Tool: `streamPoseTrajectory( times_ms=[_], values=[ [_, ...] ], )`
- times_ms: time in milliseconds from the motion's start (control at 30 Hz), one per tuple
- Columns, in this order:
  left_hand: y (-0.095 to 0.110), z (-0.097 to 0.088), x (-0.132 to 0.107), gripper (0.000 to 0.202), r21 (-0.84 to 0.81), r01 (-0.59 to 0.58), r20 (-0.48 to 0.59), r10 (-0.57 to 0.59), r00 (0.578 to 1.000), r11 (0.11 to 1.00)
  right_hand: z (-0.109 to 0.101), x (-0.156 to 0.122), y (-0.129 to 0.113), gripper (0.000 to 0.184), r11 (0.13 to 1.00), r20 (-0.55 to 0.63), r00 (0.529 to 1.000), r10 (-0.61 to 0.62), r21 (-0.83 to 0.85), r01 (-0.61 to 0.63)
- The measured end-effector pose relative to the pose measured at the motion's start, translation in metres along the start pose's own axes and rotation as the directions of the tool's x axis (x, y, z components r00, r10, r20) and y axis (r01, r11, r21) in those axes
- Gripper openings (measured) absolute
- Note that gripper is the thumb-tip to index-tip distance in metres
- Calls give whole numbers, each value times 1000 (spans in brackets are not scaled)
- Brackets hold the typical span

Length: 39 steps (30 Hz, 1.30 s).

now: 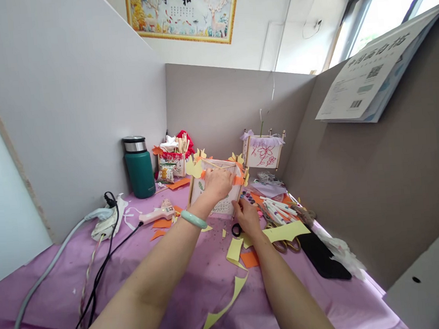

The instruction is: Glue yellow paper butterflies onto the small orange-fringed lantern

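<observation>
The stick-framed paper lantern [223, 208] sits on the purple-covered bench [199, 293], gripped by both hands: the left hand [217, 185] closes over its top, the right hand [246, 218] grips its lower edge. A pink glue gun [157, 213] lies left of the hands, yellow paper scraps [234, 250] just below them.

1. Pale grey partition panels [59, 106] enclose the left side, with a raw chipboard edge [9, 150] showing along the near end.
2. A taupe partition [234, 107] stands at the back, meeting a darker one [362, 189] on the right.
3. Above, a gold-framed picture [183, 10] hangs on a white wall [271, 44].
4. A window [382, 15] at upper right admits bright daylight.
5. A lilac cloth [55, 294] covers the bench.
</observation>
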State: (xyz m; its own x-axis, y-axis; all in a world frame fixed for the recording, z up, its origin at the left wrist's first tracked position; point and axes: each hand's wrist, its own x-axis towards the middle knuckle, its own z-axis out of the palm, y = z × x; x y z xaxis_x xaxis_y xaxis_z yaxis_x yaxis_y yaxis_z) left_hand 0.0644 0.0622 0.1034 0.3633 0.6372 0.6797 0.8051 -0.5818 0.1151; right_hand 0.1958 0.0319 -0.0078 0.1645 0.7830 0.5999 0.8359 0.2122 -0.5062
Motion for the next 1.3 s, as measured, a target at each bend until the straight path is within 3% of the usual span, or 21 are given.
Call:
streamPoseTrajectory(
  times_ms=[233,433,900,1067,1300],
  values=[
    [11,-3,0,19,-97,-14,-113,3,994,995,1,0,2,37,1000,0,1000,-9,-11,9],
    [9,2,3,18,-119,13,-89,-24,996,993,0,-1,1,37,1000,-5,1000,-15,-17,15],
    [16,-7,9,15,-188,80,5,-80,997,979,0,0,1,35,1000,10,1000,-14,-16,14],
    [20,-13,16,15,-115,20,74,-12,997,993,-1,0,1,35,1000,18,1000,-10,-9,10],
    [14,-12,16,17,-220,20,109,4,994,975,-1,-1,0,35,1000,12,1000,-9,-6,9]
  ],
)
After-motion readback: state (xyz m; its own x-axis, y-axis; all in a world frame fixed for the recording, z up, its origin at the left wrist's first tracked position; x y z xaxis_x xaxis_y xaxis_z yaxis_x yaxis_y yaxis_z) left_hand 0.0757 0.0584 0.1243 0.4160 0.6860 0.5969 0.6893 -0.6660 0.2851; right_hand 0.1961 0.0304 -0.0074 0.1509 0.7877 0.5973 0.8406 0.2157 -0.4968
